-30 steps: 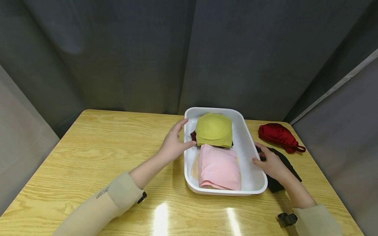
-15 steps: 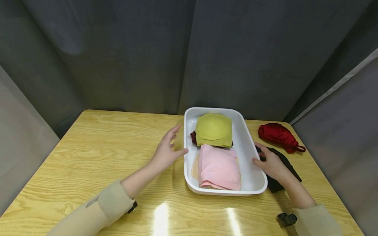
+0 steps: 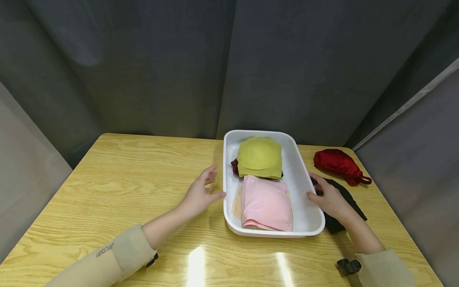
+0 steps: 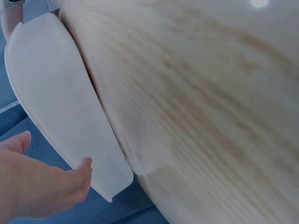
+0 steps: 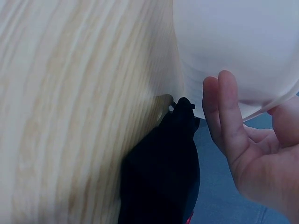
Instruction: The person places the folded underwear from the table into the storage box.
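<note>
Tub (image 3: 274,234), white, sits on the wooden surface (image 3: 154,175) before you, with a pink garment (image 3: 266,205) in its near half and a yellow-green garment (image 3: 259,158) in its far half. Your left hand (image 3: 200,194) is spread and holding nothing, just beside the left wall. Your right hand (image 3: 329,200) is at the right rim, fingers along the outer wall; you cannot tell whether it grips. Beyond that hand lie a black garment (image 3: 336,226) and, farther back, a red one (image 3: 338,164).
</note>
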### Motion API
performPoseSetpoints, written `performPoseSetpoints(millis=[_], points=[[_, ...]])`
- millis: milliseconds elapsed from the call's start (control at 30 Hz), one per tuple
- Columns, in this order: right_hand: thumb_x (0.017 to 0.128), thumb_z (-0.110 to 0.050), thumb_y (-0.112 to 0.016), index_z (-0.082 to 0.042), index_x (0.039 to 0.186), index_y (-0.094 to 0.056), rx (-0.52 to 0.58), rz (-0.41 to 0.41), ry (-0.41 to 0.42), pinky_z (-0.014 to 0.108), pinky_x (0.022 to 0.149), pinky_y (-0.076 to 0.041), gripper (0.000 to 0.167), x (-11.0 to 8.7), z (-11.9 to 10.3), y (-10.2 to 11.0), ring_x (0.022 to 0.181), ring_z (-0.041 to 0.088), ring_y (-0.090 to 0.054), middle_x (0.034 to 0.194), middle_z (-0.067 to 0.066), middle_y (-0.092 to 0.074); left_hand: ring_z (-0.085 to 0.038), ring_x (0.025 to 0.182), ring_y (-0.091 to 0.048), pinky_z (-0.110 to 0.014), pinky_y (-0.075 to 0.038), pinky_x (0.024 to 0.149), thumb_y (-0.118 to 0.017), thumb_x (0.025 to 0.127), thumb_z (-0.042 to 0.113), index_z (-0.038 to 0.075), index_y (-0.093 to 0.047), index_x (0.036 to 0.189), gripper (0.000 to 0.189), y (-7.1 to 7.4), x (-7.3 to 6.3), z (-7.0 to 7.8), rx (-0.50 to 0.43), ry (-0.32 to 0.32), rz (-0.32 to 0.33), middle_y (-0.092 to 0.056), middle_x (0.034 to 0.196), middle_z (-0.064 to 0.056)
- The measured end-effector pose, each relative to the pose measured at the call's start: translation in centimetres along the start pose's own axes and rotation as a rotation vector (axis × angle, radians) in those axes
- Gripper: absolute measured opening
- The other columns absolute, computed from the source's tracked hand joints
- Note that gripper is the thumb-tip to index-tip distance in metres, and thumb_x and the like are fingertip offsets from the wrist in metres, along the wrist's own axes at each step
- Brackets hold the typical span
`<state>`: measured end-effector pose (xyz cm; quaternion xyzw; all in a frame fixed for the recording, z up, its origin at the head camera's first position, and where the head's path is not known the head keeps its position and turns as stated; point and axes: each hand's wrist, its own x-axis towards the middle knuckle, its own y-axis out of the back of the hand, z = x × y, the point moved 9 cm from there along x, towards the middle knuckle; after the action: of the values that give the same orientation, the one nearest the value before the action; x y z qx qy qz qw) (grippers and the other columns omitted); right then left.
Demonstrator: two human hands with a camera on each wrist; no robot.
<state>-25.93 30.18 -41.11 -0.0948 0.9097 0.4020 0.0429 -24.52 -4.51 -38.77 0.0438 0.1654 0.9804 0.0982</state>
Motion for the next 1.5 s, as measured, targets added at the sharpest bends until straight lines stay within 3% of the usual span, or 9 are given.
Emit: performPoseSetpoints(millis=[300, 467, 733, 1067, 1500], points=[[0.093, -0.021, -0.058, 0.0, 0.149, -0.016, 0.001, 0.008, 0.009, 0.043, 0.067, -0.058, 0.073, -0.1, -0.3, 0.1, 0.087, 0.031, -0.064, 0.121, 0.034, -0.05, -0.036, 0.12, -0.049, -0.045, -0.044, 0.1, -0.077, 0.076, 0.01, 0.009, -0.035, 0.144, 0.081, -0.9, -0.3, -0.9, -0.036, 0.077, -0.07, -0.051, 0.129, -0.02], [0.093, -0.021, -0.058, 0.0, 0.149, -0.017, -0.001, 0.013, 0.014, 0.043, 0.067, -0.058, 0.073, -0.2, -0.3, 0.2, 0.087, 0.031, -0.064, 0.121, 0.034, -0.05, -0.037, 0.117, -0.051, -0.044, -0.046, 0.098, -0.077, 0.076, 0.009, 0.005, -0.035, 0.143, 0.08, -1.3, -0.2, -1.1, -0.045, 0.086, -0.104, -0.053, 0.125, -0.02], [0.093, -0.022, -0.058, -0.001, 0.149, -0.016, -0.012, 0.009, 0.014, 0.044, 0.068, -0.058, 0.073, -0.1, -0.5, 0.3, 0.089, 0.033, -0.063, 0.123, 0.034, -0.048, -0.034, 0.117, -0.051, -0.043, -0.046, 0.099, -0.076, 0.077, 0.008, 0.011, -0.036, 0.144, 0.079, -1.6, 0.1, -1.4, -0.067, 0.11, -0.156, -0.055, 0.125, -0.016], [0.094, -0.024, -0.058, -0.001, 0.149, -0.016, -0.028, 0.007, 0.012, 0.046, 0.071, -0.057, 0.073, 0.1, -0.4, 0.3, 0.091, 0.035, -0.062, 0.124, 0.034, -0.048, -0.033, 0.118, -0.053, -0.046, -0.047, 0.095, -0.078, 0.076, 0.009, 0.015, -0.034, 0.146, 0.083, -1.4, 0.8, -1.1, -0.024, 0.143, -0.211, -0.054, 0.129, -0.015], [0.094, -0.028, -0.057, -0.002, 0.149, -0.017, -0.025, 0.014, 0.015, 0.048, 0.073, -0.056, 0.073, 0.0, 0.1, 0.1, 0.093, 0.035, -0.062, 0.124, 0.033, -0.049, -0.032, 0.12, -0.052, -0.038, -0.05, 0.094, -0.073, 0.078, 0.0, 0.012, -0.029, 0.148, 0.083, -2.3, 0.7, -1.5, -0.145, 0.174, -0.267, -0.045, 0.137, -0.021]])
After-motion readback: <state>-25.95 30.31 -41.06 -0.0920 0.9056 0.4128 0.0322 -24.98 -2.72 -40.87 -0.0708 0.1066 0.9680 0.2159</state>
